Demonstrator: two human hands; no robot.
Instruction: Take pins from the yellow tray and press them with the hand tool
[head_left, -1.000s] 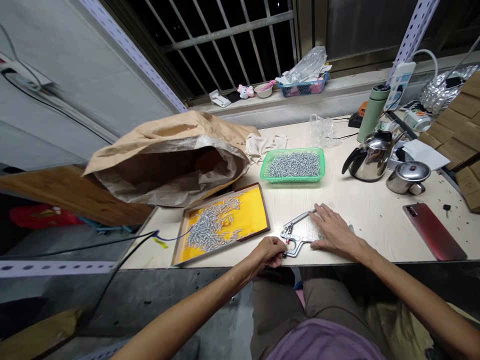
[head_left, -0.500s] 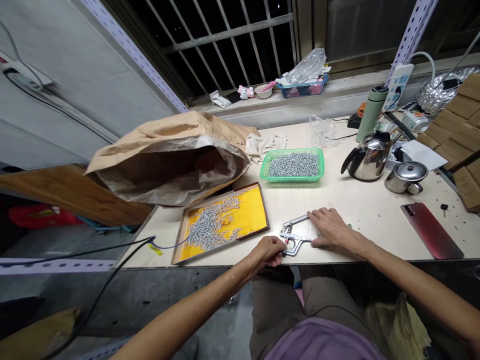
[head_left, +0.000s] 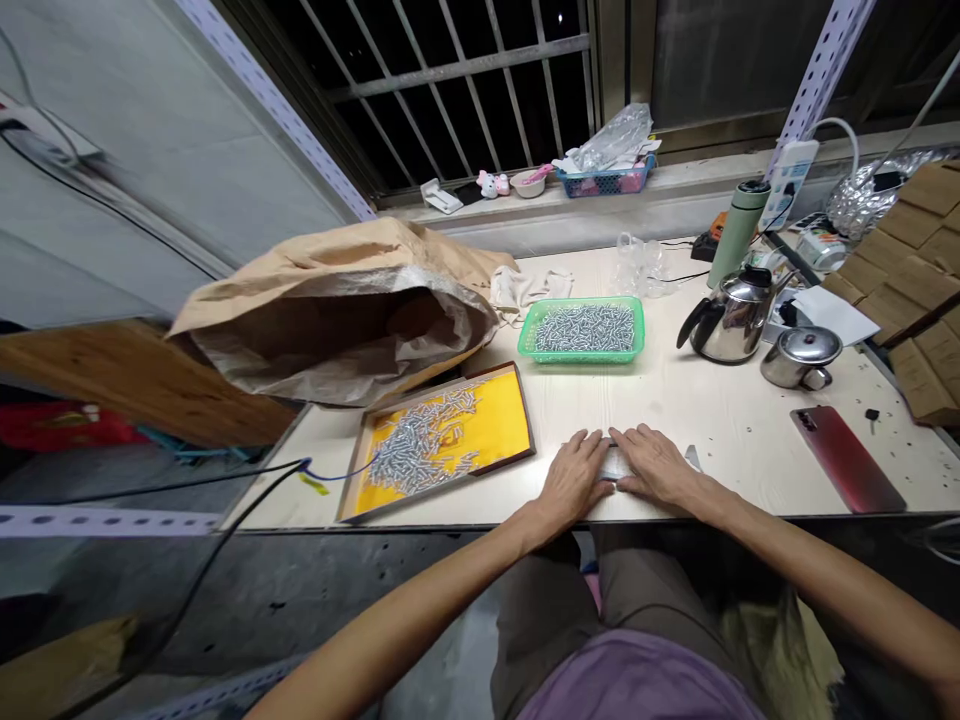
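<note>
A silver pliers-like hand tool (head_left: 615,463) lies at the front edge of the table, mostly hidden under both hands; only its middle shows. My left hand (head_left: 574,475) covers the tool's left end, fingers wrapped over it. From the other side my right hand (head_left: 654,465) grips the handle end, its fingertips close to the left ones. A pointed metal tip (head_left: 692,458) shows just right of my right hand. To the left, a shallow tray (head_left: 506,415) with a yellow bottom carries a heap of small metal pins or screws (head_left: 416,450).
Behind the hands stands a green basket (head_left: 581,357) full of similar small metal pieces. A large open paper sack (head_left: 337,265) lies at the back left. On the right are a steel kettle (head_left: 731,320), a lidded steel cup (head_left: 799,360), a green flask (head_left: 739,235) and a red phone (head_left: 847,460).
My left hand has moved from pinching the tool's jaw end to lying over the tool, beside my right hand. The tool's spring and jaw are now covered.
</note>
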